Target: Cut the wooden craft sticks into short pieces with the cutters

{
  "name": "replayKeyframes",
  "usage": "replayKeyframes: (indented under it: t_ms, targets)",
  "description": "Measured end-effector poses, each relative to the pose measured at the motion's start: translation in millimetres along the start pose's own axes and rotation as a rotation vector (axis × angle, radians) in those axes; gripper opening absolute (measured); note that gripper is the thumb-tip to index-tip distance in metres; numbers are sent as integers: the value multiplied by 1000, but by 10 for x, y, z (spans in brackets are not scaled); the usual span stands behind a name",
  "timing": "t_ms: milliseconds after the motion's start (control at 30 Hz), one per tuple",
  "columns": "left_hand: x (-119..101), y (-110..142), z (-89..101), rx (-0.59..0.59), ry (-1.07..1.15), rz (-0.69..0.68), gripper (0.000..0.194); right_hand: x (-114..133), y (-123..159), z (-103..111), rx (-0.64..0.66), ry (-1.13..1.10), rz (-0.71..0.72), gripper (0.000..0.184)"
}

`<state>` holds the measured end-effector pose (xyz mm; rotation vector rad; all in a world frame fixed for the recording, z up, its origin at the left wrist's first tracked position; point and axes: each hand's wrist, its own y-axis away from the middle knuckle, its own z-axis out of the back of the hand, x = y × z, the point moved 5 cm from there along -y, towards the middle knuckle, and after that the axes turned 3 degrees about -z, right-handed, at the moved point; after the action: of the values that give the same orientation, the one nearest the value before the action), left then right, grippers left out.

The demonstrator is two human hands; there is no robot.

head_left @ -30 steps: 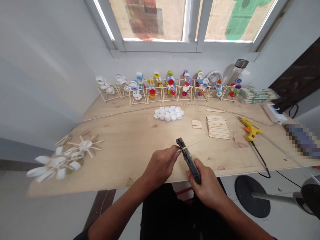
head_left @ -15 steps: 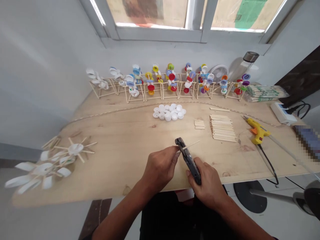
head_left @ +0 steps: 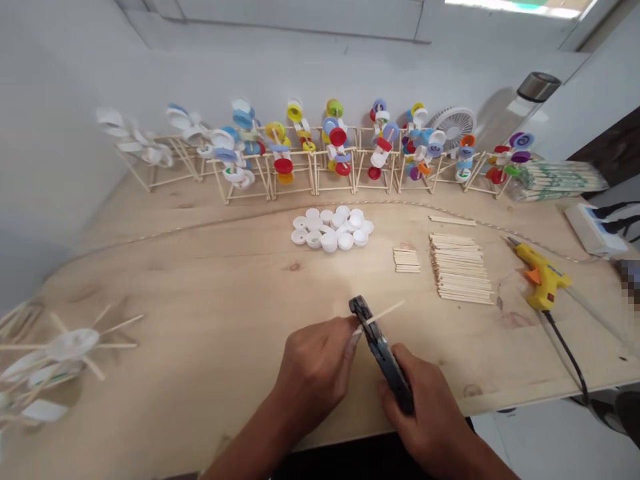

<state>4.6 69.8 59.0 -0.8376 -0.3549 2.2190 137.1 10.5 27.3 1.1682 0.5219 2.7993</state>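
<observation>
My left hand (head_left: 315, 367) pinches a thin wooden stick (head_left: 387, 313) near its left end. The stick passes through the jaws of dark cutting pliers (head_left: 377, 343). My right hand (head_left: 427, 413) is wrapped round the pliers' handles, just right of my left hand. Both hands hover over the near edge of the plywood table (head_left: 210, 293). Beyond them lie a row of long cut sticks (head_left: 460, 268), a small stack of short sticks (head_left: 407, 260) and a heap of white bottle caps (head_left: 333, 229).
Stick-frame models with coloured caps (head_left: 337, 153) line the back wall, beside a small white fan (head_left: 453, 127) and a bottle (head_left: 525, 100). A yellow glue gun (head_left: 540, 277) with its cord lies at right, a power strip (head_left: 595, 230) beyond it. White cap-and-stick wheels (head_left: 65, 347) lie at left.
The view has tilted down and moved closer to the table. My hands keep the same hold on stick and pliers, shifting slightly nearer the table's edge.
</observation>
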Motion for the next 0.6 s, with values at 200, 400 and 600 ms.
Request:
replayKeyframes:
  t_ms: [200, 400, 600]
  targets:
    - [82, -9, -27, 12, -6, 8, 10, -66, -68, -59, 62, 52, -25, 16]
    - [123, 11, -37, 11, -43, 7, 13, -86, -99, -72, 35, 107, 25, 18]
    - [126, 28, -40, -67, 3, -16, 16, -67, -75, -55, -35, 118, -4, 11]
